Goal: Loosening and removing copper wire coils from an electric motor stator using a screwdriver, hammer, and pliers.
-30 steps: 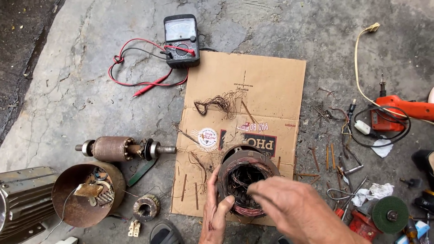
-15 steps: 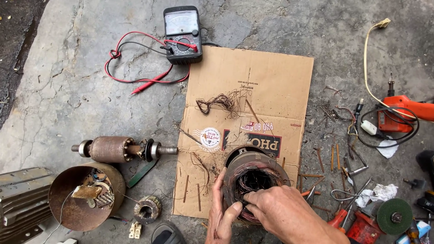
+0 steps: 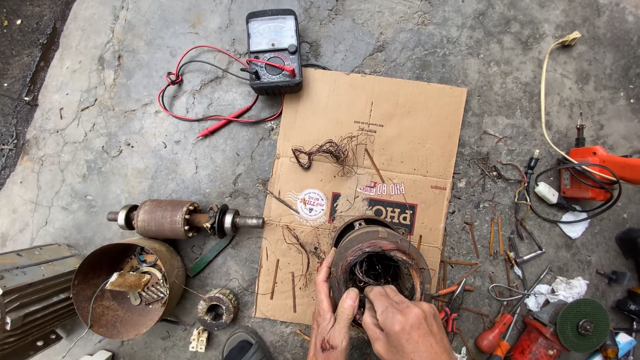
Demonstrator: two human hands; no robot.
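A round motor stator [image 3: 380, 260] with copper windings stands on a flattened cardboard sheet [image 3: 393, 127] on the concrete floor. My left hand [image 3: 331, 313] grips the stator's near left rim, thumb on the winding. My right hand [image 3: 403, 325] rests on the near rim, its fingertips reaching into the dark bore where loose wires [image 3: 377, 270] show. A tangle of pulled copper wire [image 3: 323, 152] lies on the cardboard farther away.
A multimeter [image 3: 273, 50] with red and black leads lies at the back. A rotor [image 3: 177, 219], a rusty end cap [image 3: 127, 287] and a finned housing [image 3: 30, 293] sit left. An orange tool [image 3: 600, 170], screwdrivers [image 3: 497, 330], pliers and a green disc [image 3: 583, 325] crowd the right.
My right hand has pulled back from over the stator to its near rim, fingertips dipping into the bore. The left hand has closed more firmly on the rim. The view shifted slightly.
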